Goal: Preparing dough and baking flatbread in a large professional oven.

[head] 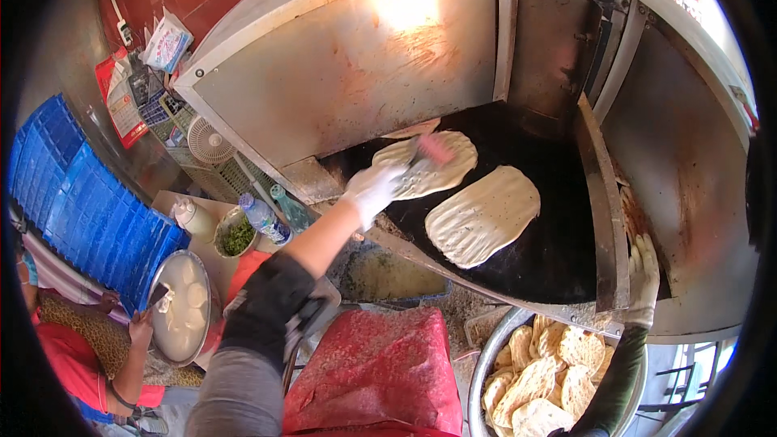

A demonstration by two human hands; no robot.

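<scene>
My left hand [376,188], in a white glove, grips a brush-like tool with a blurred pink head [436,149]. It is over an oval flatbread dough [443,176] on the black griddle [558,224]. A second, larger dough [485,218] with finger-pressed grooves and dark specks lies nearer me, to the right. Part of another flatbread [416,128] shows behind the first. My right hand [643,270], also gloved, reaches behind the metal divider [607,224], fingers extended near a browned surface [634,209]. Whether it holds anything cannot be made out.
A large metal basin [475,388] of baked flatbreads [528,382] stands below the griddle's front edge. At left are bottles [264,218], a bowl of chopped greens [235,237] and a pan of dough pieces [182,346], where another person's hand [141,325] holds a blade. A red cover [376,370] lies before me.
</scene>
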